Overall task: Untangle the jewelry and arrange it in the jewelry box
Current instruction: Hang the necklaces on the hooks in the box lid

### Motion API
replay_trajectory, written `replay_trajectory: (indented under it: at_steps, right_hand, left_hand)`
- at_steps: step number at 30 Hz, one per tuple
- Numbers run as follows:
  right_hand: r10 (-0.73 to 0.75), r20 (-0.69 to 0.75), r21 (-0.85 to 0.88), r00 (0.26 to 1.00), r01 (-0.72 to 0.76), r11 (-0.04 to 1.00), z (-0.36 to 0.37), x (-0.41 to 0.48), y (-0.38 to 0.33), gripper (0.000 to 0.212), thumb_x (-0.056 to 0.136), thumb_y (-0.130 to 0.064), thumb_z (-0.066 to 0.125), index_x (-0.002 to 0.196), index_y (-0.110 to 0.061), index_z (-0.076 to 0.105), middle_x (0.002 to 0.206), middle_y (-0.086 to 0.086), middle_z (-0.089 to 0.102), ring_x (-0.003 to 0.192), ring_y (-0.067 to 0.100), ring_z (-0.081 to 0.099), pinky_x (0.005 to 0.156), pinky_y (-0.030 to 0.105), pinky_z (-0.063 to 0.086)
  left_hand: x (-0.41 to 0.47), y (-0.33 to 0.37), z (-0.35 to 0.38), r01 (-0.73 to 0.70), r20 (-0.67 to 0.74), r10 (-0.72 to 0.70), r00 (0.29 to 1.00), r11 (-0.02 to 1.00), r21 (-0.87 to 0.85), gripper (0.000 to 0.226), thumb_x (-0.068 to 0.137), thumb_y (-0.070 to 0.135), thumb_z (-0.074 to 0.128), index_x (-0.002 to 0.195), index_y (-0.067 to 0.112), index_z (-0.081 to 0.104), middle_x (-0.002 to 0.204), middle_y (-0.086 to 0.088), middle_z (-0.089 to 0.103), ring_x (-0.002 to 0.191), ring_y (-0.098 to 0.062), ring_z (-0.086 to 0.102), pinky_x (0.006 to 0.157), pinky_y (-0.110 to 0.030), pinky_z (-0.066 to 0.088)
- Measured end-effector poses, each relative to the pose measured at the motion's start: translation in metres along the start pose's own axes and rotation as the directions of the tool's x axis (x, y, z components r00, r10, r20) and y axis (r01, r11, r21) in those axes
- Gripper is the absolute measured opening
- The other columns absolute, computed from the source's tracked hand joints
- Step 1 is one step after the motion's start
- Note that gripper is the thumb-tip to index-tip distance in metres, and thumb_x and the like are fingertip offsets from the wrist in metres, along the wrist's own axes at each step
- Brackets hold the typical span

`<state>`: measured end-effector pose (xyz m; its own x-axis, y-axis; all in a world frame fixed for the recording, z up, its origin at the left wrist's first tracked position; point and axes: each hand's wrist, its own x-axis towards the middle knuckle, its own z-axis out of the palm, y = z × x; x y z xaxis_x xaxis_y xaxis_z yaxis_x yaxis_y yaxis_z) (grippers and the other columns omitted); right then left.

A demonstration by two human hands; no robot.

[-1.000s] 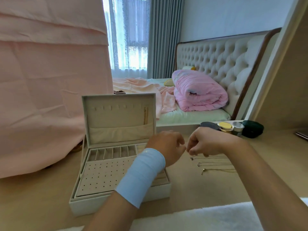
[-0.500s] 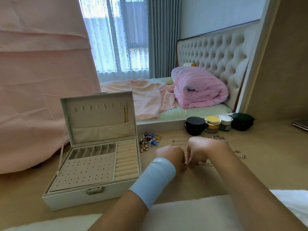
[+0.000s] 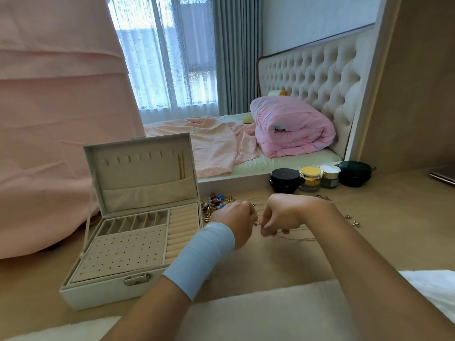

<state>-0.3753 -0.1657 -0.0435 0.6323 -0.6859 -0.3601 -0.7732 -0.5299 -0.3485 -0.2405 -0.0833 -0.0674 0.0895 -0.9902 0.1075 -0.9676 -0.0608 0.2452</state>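
An open white jewelry box point(image 3: 105, 289) stands at the left on the wooden tabletop, lid upright, with one gold chain point(image 3: 181, 166) hanging inside the lid. To its right, my left hand point(image 3: 234, 221) and my right hand point(image 3: 283, 212) meet fingertip to fingertip, both pinching thin gold chains point(image 3: 295, 236) that trail to the right on the table. A heap of beaded, colourful jewelry point(image 3: 215, 201) lies just behind my left hand. Small loose pieces point(image 3: 354, 222) lie farther right.
Several cosmetic jars point(image 3: 310, 178) stand in a row at the back of the table. A mirror behind them shows a bed and pink duvet. Pink cloth point(image 3: 49, 119) hangs at the left. A white towel point(image 3: 270, 313) lies along the near edge. A laptop corner point(image 3: 443, 174) shows at the far right.
My view has tilted down and shifted, so the box sits farther left. Both hands dropped from above the table onto the chains and stay pinched together.
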Motion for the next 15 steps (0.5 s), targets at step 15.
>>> replay_trajectory:
  at_steps: [15]
  right_hand:
    - [-0.301,-0.372,0.562,0.878,0.471,0.680,-0.006,-0.017,-0.069,0.021,0.098,-0.025,0.064,0.089,-0.013,0.079,0.084,0.002,0.076,0.073,0.014,0.065,0.071,0.030,0.052]
  left_hand:
    - [-0.013,-0.076,-0.088,-0.017,-0.011,0.016,1.000,0.446,-0.895,0.021,0.103,0.012,0.044,0.091,0.006,0.060,0.075,-0.003,0.070,0.068,-0.014,0.068,0.074,-0.033,0.059]
